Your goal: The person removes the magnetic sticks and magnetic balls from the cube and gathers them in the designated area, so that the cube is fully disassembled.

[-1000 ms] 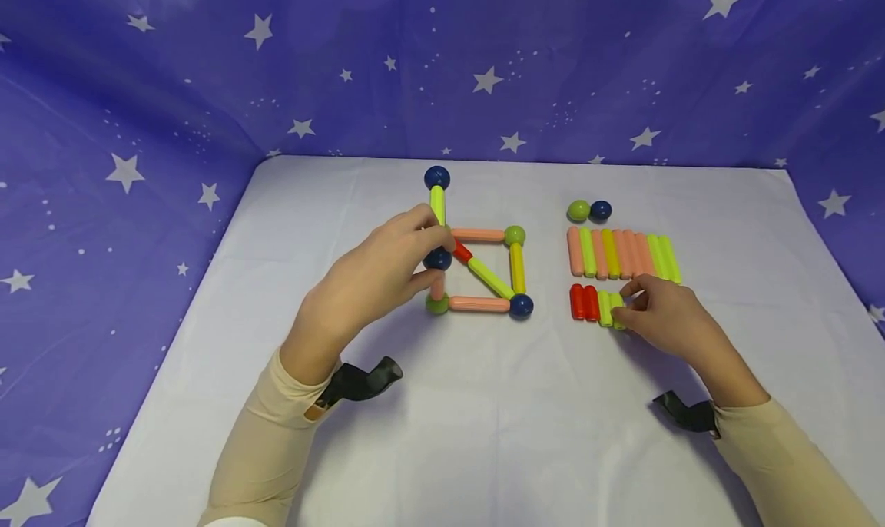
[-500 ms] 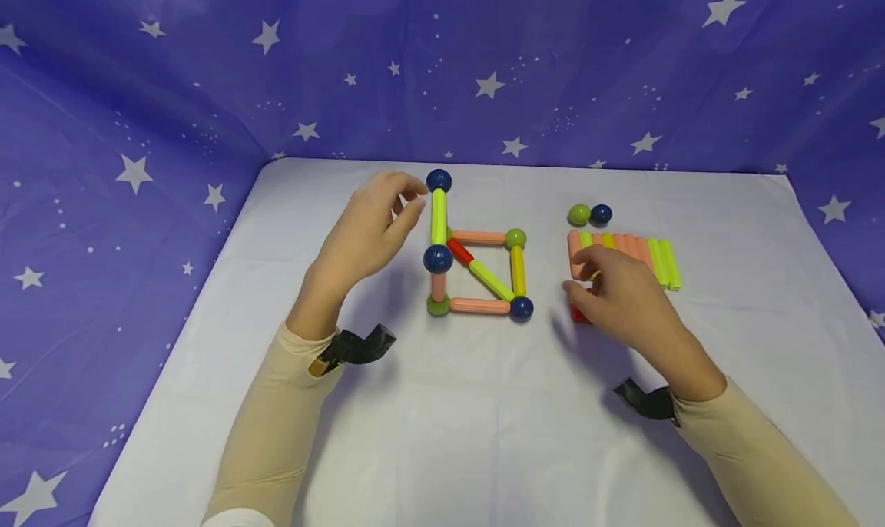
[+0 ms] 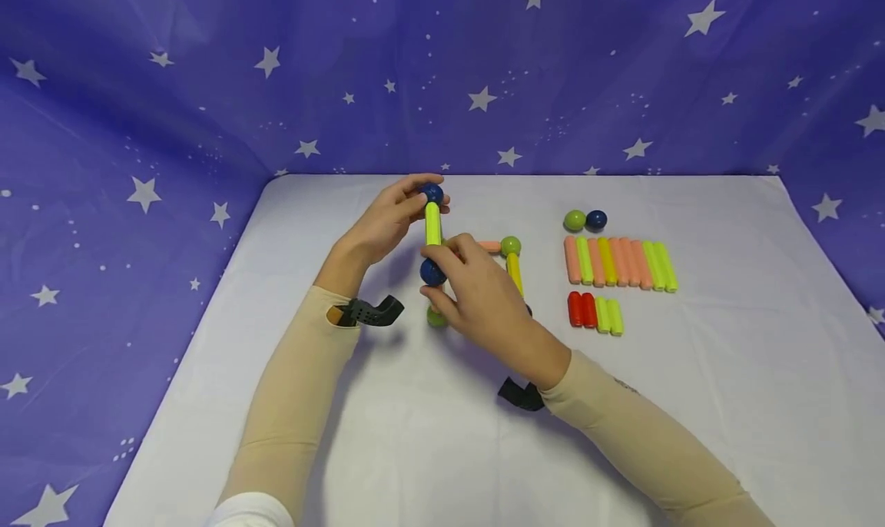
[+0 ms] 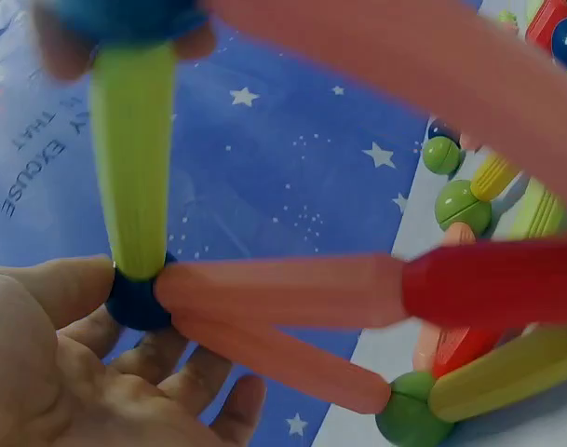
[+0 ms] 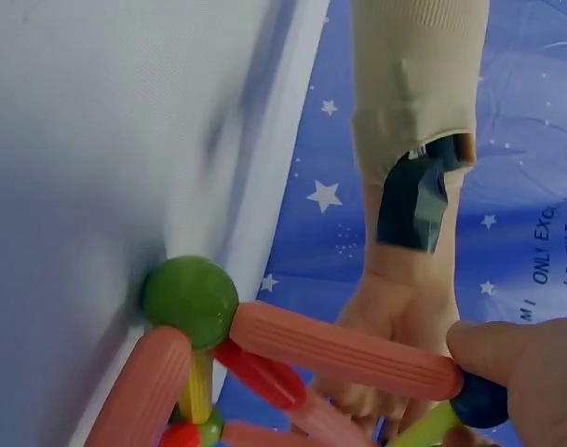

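Holding a bridge by both ends, with joints at risk

Gripping the glossy dark blue far ball (image 3: 432, 193) with the left hand (image 3: 387, 220), thumb on one side and fingers curled behind. Pinching the glossy dark blue near ball (image 3: 432, 272) between thumb and finger of the right hand (image 3: 477, 293). Note the ridged lime-green plastic-looking rod (image 3: 432, 223) bridging both, raised over the left side of the ball-and-rod frame. From the right wrist, see a ridged salmon-pink plastic-looking rod (image 5: 344, 352) joining the near ball to a shiny green ball (image 5: 192, 303) close to the white cloth (image 5: 69, 168); cannot tell whether touching.

Could come apart at either blue ball if pulled outward, seeming to be joined only by end contact, probably magnetic. Could twist the pink rod off the green ball if turning the near ball, or tip the frame if lifting one end first. Might also knock the smooth yellow plastic-looking rod (image 3: 515, 273) with the right hand, reaching across the base and hiding much of it. Less exposed: the loose row of long coloured rods (image 3: 610, 262), lying well apart
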Motion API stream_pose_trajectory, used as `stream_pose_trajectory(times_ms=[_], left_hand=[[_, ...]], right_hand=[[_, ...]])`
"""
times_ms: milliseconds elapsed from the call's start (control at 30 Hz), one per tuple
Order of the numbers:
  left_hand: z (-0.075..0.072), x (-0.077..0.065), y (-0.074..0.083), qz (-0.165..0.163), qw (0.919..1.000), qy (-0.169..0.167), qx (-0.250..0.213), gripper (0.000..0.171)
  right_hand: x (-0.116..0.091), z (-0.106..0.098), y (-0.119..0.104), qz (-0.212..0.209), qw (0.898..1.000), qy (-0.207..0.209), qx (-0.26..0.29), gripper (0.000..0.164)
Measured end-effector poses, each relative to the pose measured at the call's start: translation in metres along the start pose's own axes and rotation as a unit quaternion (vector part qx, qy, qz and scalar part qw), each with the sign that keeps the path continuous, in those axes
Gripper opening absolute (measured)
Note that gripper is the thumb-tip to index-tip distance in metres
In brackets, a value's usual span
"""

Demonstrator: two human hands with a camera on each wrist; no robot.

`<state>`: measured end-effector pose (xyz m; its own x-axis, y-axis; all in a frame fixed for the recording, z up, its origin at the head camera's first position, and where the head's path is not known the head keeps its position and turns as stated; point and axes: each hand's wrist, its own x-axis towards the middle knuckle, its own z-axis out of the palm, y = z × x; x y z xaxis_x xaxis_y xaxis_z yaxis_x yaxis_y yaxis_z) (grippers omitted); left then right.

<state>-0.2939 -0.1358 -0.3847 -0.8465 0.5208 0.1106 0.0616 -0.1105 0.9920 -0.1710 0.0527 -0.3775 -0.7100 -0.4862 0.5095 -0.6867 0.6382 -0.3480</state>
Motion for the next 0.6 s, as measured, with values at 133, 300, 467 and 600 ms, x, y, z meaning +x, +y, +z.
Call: stream_pose_trajectory(times_ms=[133, 300, 467, 600], left_hand=[[-0.013, -0.017, -0.003, 0.025, 0.9991, 0.017, -0.029, 0.037], [-0.027, -0.052, 0.000, 0.024, 0.9967, 0.075, 0.017, 0.037], [-0.026, -0.090, 0.007, 0.015, 0.9911, 0.080, 0.105, 0.037], [-0.008, -0.112, 0.024, 0.015, 0.9840, 0.032, 0.175, 0.037]], right_hand=[[-0.001, -0.003, 0.002, 0.010, 1.000, 0.011, 0.015, 0.041], [-0.003, -0.010, 0.014, 0.023, 0.999, 0.005, 0.048, 0.041], [0.001, -0.017, 0.028, 0.023, 0.996, 0.007, 0.085, 0.034], [0.000, -0.026, 0.034, 0.031, 0.995, -0.004, 0.097, 0.029]])
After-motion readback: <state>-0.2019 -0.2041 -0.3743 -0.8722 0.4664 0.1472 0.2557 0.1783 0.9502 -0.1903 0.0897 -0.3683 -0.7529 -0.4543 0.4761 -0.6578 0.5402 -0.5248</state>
